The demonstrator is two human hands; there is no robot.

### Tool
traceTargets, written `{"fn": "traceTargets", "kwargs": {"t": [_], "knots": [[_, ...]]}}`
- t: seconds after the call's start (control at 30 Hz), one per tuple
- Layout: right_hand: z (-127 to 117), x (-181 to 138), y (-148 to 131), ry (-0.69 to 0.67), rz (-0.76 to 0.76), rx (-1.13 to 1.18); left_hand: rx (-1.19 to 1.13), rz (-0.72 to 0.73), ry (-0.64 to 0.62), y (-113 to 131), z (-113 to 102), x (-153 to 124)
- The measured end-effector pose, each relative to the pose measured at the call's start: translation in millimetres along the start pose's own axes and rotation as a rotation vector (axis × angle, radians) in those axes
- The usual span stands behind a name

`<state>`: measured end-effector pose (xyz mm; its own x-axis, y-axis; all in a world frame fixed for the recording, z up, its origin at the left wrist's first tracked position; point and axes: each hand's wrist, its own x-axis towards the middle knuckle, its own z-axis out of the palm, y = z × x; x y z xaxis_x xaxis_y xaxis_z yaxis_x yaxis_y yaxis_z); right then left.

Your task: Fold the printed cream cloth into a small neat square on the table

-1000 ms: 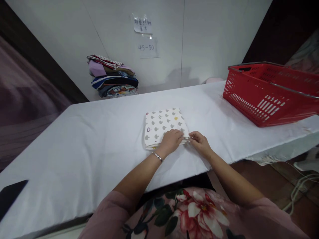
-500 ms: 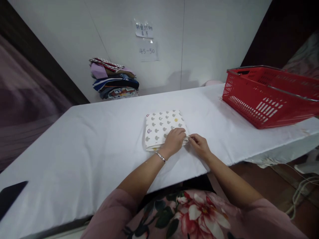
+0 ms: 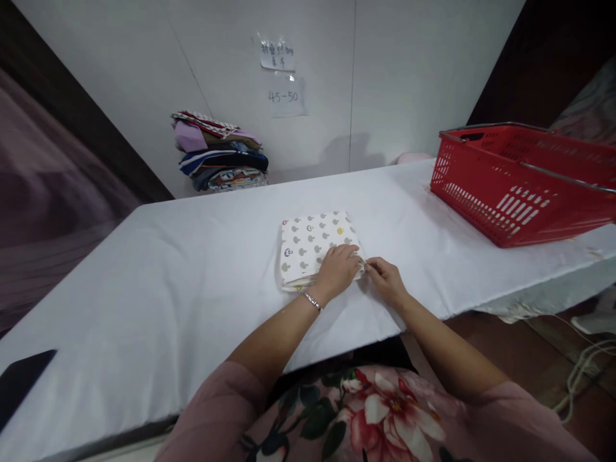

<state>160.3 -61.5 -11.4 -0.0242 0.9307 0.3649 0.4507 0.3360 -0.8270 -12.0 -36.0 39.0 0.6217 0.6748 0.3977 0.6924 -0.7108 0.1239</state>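
A folded white cloth (image 3: 310,240) with grey mushroom-like prints and a few purple and yellow ones lies on the white-covered table (image 3: 216,269) in front of me. Its layered edges face me. My left hand (image 3: 337,269) rests on the cloth's near right part, palm down, fingers stretched over it; the thumb is hard to see. At the near right corner, the thumb and fingers of my right hand (image 3: 382,277) pinch the edge of the cloth. A silver bracelet (image 3: 310,301) circles my left wrist.
At the table's back edge, a pile of folded fabrics (image 3: 221,154) stands by the wall. A red plastic basket (image 3: 510,205) with metal handles sits on the right. A dark flat object (image 3: 24,382) lies at the left edge. Paper notes (image 3: 283,77) hang on the wall.
The layers at the near right corner have shifted slightly and look more spread between my hands. Both hands stay almost in place.
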Motion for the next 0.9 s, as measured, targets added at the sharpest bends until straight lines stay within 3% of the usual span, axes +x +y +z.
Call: {"fn": "traceTargets", "kwargs": {"t": [0.6, 0.9], "knots": [[1.7, 1.1, 1.8, 0.027, -0.099, -0.074, 0.108, 0.077, -0.051, -0.9, 7.0, 7.0], [2.9, -0.4, -0.9, 0.036, -0.104, -0.126, 0.039, 0.198, 0.085, -0.3, 3.2, -3.5]]}}
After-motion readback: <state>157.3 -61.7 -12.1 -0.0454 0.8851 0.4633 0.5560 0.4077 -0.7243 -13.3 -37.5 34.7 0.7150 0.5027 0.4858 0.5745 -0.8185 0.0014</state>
